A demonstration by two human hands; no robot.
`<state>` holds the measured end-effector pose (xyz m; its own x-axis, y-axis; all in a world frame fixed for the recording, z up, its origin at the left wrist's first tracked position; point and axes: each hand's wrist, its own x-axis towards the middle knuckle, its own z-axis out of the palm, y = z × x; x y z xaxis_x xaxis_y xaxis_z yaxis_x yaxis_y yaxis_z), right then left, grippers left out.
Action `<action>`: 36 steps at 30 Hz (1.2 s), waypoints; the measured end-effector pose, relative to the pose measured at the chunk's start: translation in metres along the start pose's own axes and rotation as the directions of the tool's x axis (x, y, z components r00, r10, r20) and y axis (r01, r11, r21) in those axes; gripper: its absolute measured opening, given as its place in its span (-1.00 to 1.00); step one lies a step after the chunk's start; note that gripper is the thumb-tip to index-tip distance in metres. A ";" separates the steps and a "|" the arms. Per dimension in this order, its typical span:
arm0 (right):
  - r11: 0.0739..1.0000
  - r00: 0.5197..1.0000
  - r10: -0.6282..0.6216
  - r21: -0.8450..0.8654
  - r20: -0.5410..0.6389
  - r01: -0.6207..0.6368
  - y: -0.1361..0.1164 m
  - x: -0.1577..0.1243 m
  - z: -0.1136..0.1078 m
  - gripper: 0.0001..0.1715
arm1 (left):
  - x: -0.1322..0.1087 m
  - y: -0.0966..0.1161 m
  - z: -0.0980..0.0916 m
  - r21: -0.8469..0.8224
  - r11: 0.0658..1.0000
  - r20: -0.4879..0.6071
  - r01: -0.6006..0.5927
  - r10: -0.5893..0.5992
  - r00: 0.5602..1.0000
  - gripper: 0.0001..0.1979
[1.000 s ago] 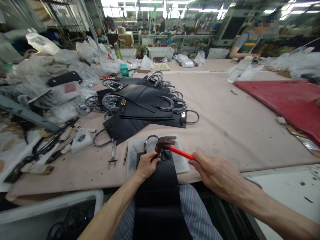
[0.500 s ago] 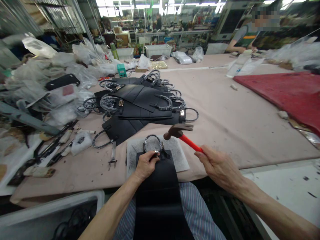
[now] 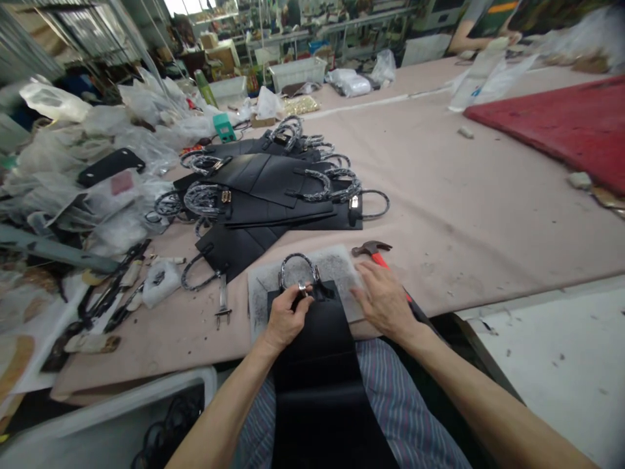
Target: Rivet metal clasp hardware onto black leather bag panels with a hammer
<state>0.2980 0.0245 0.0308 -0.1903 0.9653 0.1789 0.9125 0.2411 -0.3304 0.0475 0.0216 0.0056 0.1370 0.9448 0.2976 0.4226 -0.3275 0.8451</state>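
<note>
My left hand (image 3: pixel 286 319) pinches a small shiny metal fitting (image 3: pixel 302 287) at the upper edge of a black bag panel (image 3: pixel 315 352). That panel runs from a pale, speckled pad (image 3: pixel 342 260) down over my lap, and a black-and-white wrapped loop handle (image 3: pixel 298 256) stands at its top. My right hand (image 3: pixel 383 299) is empty, its fingers apart, over the right side of the pad. Just beyond it a claw hammer (image 3: pixel 374 249) with an orange-red handle lies on the table, partly hidden by the hand.
A pile of black bag panels (image 3: pixel 263 189) with handles lies behind the pad. Tools (image 3: pixel 122 286) and plastic bags (image 3: pixel 112 130) crowd the left. A red slab (image 3: pixel 561 124) lies at right, a bin (image 3: pixel 97 404) stands lower left. Another person's arm (image 3: pixel 471 39) is far right.
My right hand has let go of the hammer, now lying on the table, and has moved left toward the panel. The left hand keeps its pinch. The view has tilted down.
</note>
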 end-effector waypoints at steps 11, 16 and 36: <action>0.981 0.994 -0.090 0.178 0.065 0.077 -0.053 -0.010 0.050 -0.19 | 0.000 -0.001 0.009 -0.287 0.912 -0.178 0.294 -0.353 0.919 -0.75; 0.978 0.994 -0.077 0.198 0.080 0.060 -0.051 -0.009 0.048 -0.20 | 0.022 0.015 -0.024 -0.470 0.874 -0.377 0.121 -0.323 0.868 -0.72; 0.987 0.978 0.078 0.120 0.191 -0.103 -0.053 0.037 0.041 -0.56 | -0.010 -0.006 -0.062 -0.636 0.714 -0.320 0.292 -0.589 0.742 -0.54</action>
<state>0.2276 0.0512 0.0170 -0.1840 0.9825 -0.0283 0.8772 0.1512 -0.4558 -0.0122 0.0132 0.0248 -0.4341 0.8908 -0.1342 -0.2283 0.0353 0.9729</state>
